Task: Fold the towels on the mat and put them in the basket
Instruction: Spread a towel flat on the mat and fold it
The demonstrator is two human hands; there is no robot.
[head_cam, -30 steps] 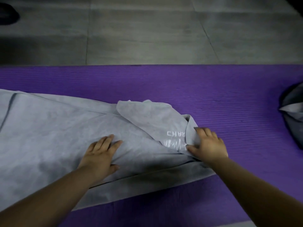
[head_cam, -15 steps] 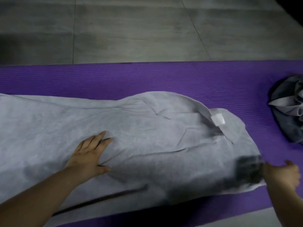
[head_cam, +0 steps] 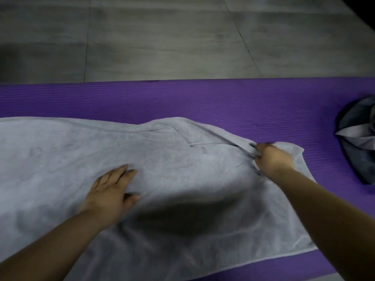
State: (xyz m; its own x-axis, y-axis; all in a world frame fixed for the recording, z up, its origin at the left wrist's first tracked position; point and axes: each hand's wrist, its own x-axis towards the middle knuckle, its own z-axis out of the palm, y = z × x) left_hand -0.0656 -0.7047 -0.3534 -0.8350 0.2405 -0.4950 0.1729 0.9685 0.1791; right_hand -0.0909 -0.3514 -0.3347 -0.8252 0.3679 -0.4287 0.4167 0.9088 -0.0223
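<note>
With left hand spread flat, pins the large pale grey cloth towel, lying unfolded along the near edge of the purple ribbed foam mat, seemingly as an anchor. With right hand curled, grips a crease near the towel's far right corner, likely to pull wrinkles out.

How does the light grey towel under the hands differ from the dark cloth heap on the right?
The light grey towel lies spread nearly flat on the purple mat; the dark grey cloth heap is bunched up. The towel is pale throughout, the heap darker with one pale fold. The left hand rests on the towel and the right hand grips a fold of it; nothing touches the heap. Both lie on the mat.
</note>
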